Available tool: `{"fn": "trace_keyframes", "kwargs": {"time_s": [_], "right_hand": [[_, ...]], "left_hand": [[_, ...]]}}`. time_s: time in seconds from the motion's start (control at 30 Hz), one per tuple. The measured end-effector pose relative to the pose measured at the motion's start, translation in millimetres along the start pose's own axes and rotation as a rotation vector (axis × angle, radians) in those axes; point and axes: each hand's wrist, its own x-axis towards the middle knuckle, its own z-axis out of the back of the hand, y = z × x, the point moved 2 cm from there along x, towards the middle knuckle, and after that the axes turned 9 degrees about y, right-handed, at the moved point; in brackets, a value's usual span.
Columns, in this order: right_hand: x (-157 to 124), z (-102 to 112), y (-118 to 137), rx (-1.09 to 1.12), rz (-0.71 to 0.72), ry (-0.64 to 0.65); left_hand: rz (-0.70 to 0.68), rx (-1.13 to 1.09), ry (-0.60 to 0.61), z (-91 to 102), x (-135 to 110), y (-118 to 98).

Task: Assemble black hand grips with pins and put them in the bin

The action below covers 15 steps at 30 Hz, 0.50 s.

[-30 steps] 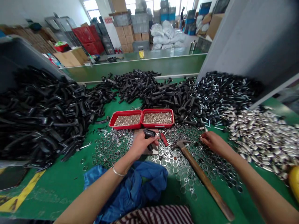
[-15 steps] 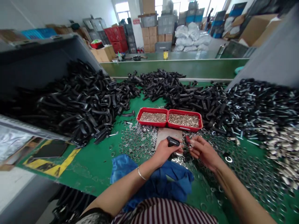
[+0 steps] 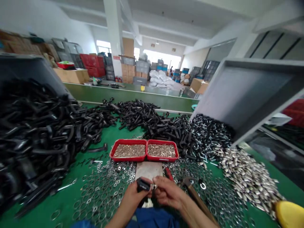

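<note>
My left hand (image 3: pixel 135 197) is closed around a black curved handle (image 3: pixel 143 185), whose end points toward my right hand. With fingers pinched together, my right hand (image 3: pixel 167 191) holds a small metal piece (image 3: pixel 154 186) against that end; its exact kind is too small to tell. Just beyond my right hand lies a red-handled tool (image 3: pixel 169 174), partly hidden. Under and ahead of my hands is a pale flat plate (image 3: pixel 149 170). Behind the plate stand two red trays (image 3: pixel 146 151), one with tiny metal parts and one with small pins.
Black handles (image 3: pixel 47 126) are heaped at left and along the back. Metal rings (image 3: pixel 99 193) are scattered around the plate. A hammer (image 3: pixel 193 190) lies right of my right hand. Farther right are black-headed bolts (image 3: pixel 206 136), silver sleeves (image 3: pixel 247 177) and a grey bin (image 3: pixel 228 95).
My right hand has left the red-handled tool and come in to the black handle's end, pinching a small metal piece. The camera view has tilted up and turned right.
</note>
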Motion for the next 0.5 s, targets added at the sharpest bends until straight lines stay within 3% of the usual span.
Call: {"fn": "trace_keyframes", "kwargs": {"time_s": [0.13,0.23,0.5], "right_hand": [[2,1,-1,-0.057,0.264,-0.017],[2,-4,-4,-0.070,0.358,0.008],[-4,2,-17,0.078,0.245,0.027]], "left_hand": [[0.052,-0.001,-0.047,5.1,6,1],[0.074,-0.022,-0.038,3.6,7,0],[0.079,0.033,0.056,-0.8,-4,5]]}}
